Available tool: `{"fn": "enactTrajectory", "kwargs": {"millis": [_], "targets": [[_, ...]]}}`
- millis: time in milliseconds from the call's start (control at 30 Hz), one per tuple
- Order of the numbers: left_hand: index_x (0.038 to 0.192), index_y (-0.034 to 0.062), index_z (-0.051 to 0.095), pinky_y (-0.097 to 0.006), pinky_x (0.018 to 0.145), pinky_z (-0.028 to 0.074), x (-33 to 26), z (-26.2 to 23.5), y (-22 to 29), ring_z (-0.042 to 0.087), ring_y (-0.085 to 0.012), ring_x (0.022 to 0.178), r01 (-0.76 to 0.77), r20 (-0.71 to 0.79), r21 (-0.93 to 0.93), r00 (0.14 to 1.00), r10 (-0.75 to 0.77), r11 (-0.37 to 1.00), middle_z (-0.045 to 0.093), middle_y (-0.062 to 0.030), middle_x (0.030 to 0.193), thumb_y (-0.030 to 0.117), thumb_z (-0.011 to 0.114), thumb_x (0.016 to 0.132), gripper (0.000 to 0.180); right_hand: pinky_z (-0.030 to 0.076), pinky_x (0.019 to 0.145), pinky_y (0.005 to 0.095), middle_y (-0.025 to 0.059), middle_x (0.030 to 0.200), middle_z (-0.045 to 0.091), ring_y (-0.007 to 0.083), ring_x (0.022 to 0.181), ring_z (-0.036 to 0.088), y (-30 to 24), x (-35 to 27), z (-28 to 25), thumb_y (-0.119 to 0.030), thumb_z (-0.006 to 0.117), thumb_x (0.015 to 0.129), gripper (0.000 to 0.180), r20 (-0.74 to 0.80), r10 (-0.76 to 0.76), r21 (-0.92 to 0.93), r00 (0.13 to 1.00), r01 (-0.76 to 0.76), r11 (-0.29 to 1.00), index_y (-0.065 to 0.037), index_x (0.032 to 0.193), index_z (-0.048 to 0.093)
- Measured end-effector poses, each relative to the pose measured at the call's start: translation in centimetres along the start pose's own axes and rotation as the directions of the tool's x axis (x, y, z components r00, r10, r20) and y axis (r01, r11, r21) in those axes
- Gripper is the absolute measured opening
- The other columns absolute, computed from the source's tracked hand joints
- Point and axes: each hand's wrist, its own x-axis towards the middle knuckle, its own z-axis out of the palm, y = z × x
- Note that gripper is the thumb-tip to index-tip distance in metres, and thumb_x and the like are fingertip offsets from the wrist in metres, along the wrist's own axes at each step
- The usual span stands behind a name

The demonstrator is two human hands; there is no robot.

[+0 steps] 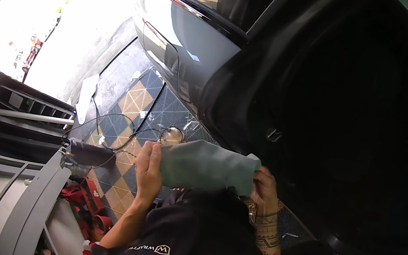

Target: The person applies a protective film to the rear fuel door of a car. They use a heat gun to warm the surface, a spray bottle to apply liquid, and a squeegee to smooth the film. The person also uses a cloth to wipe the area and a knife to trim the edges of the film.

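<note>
Stretched out between my two hands, in front of my dark shirt, is a grey-green cloth [208, 167], which seems folded. My left hand [148, 169] is closed on its left end, with the thumb along the near face. At the other end, the fingers of my right hand [264, 192] pinch the cloth's right edge. The cloth partly hides the fingertips on its far side.
A grey car [191, 43] with a dark open door area stands ahead and right. Cables [128, 141] and a black cylinder [93, 154] lie on the patterned tile floor [133, 109]. Grey panels [32, 201], red items [87, 200] and a ladder [36, 106] are at left.
</note>
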Motion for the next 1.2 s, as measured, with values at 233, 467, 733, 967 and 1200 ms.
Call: {"fn": "enactTrajectory", "kwargs": {"millis": [233,467,733,967,1200], "targets": [[0.081,-0.0013,0.047,-0.037,0.052,0.035,-0.9,1.5,0.6,0.046,-0.0247,0.052,-0.105,0.203,0.245,0.978,0.055,0.964,0.046,-0.0137,0.060,0.021,0.045,0.102,0.031,0.054,0.075,0.0279,0.0059,0.100,0.063,0.0145,0.088,0.064,6.1,3.9,-2.4,-0.018,0.064,0.089,0.034,0.191,0.020,-0.837,0.981,0.152,0.526,0.001,0.116,0.054],[0.080,-0.0035,0.055,-0.040,0.054,0.042,3.4,-3.6,-0.5,0.057,-0.0307,0.056,-0.096,0.676,0.291,0.725,-0.134,0.952,0.058,-0.0150,0.063,0.049,0.056,0.093,0.054,0.052,0.078,0.0282,0.0101,0.107,0.065,0.0160,0.093,0.063,3.4,2.8,1.9,-0.015,0.062,0.089,0.031,-0.001,0.170,-0.881,0.985,-0.082,0.467,0.002,0.115,0.060],[0.133,0.0033,0.047,-0.047,0.098,0.044,8.5,-10.4,-6.9,0.056,-0.0288,0.110,0.056,0.128,-0.947,0.969,0.210,0.318,0.056,-0.0133,0.122,0.063,0.056,0.087,0.076,0.053,0.065,0.0247,0.0038,0.079,0.065,0.0105,0.071,0.063,-2.9,-0.4,2.5,-0.011,0.076,0.076,0.024,-0.152,-0.051,-0.901,0.987,-0.117,0.417,0.001,0.095,0.066],[0.127,0.0041,0.050,-0.039,0.099,0.042,19.6,-9.0,-7.6,0.054,-0.0224,0.113,0.078,0.103,-0.935,0.993,0.056,0.345,0.057,-0.0115,0.123,0.041,0.065,0.082,0.060,0.057,0.062,0.0348,0.0098,0.073,0.052,0.0246,0.068,0.062,-1.7,5.0,7.4,-0.003,0.073,0.073,0.017,0.068,-0.367,0.005,0.928,0.367,0.930,0.001,0.085,0.061],[0.114,0.0036,0.060,-0.029,0.092,0.046,26.8,-10.6,-10.4,0.058,-0.0161,0.103,-0.059,0.213,0.090,0.976,0.038,0.994,0.062,-0.0083,0.113,0.013,0.077,0.074,0.045,0.052,0.062,0.0349,0.0125,0.080,0.055,0.0253,0.069,0.060,2.4,18.0,15.3,-0.013,0.072,0.083,0.021,0.118,-0.381,-0.144,0.917,0.395,0.907,-0.001,0.095,0.059]]}}
